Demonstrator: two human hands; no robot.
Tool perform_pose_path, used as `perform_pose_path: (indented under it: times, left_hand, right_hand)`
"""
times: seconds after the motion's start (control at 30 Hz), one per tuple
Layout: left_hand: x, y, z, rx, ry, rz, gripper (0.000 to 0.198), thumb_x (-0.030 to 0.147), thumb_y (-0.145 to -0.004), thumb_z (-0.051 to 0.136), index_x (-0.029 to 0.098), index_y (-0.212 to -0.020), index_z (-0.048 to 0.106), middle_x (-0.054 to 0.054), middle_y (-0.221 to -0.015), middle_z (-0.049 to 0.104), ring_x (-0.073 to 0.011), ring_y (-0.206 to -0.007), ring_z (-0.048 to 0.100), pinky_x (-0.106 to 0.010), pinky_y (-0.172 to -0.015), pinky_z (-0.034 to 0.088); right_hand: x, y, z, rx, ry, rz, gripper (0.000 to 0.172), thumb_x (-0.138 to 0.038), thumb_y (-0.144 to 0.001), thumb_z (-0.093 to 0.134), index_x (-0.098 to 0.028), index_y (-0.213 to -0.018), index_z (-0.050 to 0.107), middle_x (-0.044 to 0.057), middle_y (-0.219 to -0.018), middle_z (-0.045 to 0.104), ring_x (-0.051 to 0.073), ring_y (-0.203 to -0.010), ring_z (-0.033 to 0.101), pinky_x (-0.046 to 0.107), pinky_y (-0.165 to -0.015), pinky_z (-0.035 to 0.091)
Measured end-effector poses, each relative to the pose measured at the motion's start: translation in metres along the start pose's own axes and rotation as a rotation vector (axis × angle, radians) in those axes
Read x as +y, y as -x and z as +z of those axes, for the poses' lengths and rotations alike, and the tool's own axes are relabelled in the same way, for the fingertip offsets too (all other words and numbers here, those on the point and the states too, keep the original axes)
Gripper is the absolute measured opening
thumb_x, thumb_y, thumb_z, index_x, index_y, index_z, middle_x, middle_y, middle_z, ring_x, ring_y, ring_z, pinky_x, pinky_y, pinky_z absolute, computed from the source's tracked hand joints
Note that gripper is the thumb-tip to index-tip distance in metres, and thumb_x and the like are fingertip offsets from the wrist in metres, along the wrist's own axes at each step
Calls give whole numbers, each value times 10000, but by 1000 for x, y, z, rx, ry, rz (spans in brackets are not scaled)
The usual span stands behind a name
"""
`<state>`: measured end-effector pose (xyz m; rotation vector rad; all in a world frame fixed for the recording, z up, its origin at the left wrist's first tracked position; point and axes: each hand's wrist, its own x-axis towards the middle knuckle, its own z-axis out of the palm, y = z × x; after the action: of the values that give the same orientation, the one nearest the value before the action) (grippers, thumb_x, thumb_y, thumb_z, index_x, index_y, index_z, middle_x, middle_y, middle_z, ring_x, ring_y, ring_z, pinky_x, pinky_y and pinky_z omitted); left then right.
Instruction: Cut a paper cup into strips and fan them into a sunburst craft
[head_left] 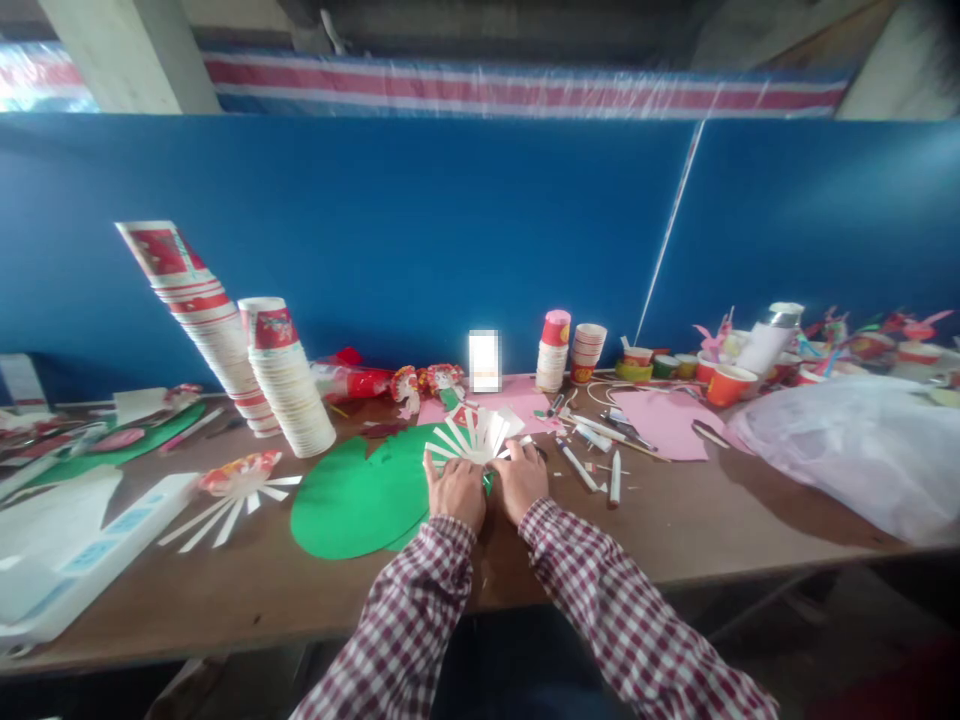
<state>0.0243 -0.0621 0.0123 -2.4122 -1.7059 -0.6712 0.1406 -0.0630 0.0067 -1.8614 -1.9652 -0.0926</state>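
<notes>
My left hand (455, 489) and my right hand (522, 480) rest side by side at the middle of the brown table (675, 520). Both have curled fingers pressed on a paper cup cut into white strips (474, 437) that fan outward. The cut cup lies on the edge of a green paper circle (352, 498). A bit of green shows between my hands. My sleeves are red and white checked.
Two leaning stacks of paper cups (285, 385) stand at the left, with another cut-open cup (240, 482) before them. Pink paper (667, 420), glue sticks and scissors lie to the right. A white plastic bag (855, 450) sits far right. A blue partition backs the table.
</notes>
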Motion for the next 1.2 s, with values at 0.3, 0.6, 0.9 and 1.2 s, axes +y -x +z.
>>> perform_pose_path:
  times: [0.3, 0.6, 0.9, 1.2]
  left_hand:
    - [-6, 1, 3, 70, 13, 41, 259, 108, -707, 466, 235, -802, 671, -49, -857, 677, -282, -1060, 496, -584, -1023, -70]
    - [-8, 1, 8, 215, 67, 87, 242, 119, -694, 474, 236, -741, 680, -36, -802, 689, -270, -1018, 527, -571, -1029, -37]
    - [-10, 1, 9, 304, 133, 119, 212, 143, -690, 492, 245, -734, 673, -10, -779, 692, -258, -977, 546, -553, -1037, -36]
    - [-12, 0, 10, 350, 184, 142, 209, 154, -697, 486, 252, -715, 670, -6, -767, 694, -245, -954, 562, -524, -1044, 13]
  right_hand:
    - [-1, 11, -16, 38, -14, -12, 283, -222, -839, 441, -325, -1045, 606, 0, -1336, 366, 274, -1156, 303, 401, -864, 303]
    - [46, 41, -43, 171, 21, -63, 317, -199, -778, 486, -263, -1072, 583, 31, -1257, 463, 262, -1194, 306, 420, -954, 274]
    - [144, 53, -65, 193, 161, 47, 288, -248, -799, 457, -197, -1053, 585, 69, -948, 614, 225, -937, 490, 362, -872, 369]
    - [135, 40, -61, 72, 93, 132, 191, -329, -840, 443, -203, -857, 585, 36, -833, 623, 155, -747, 558, 256, -656, 391]
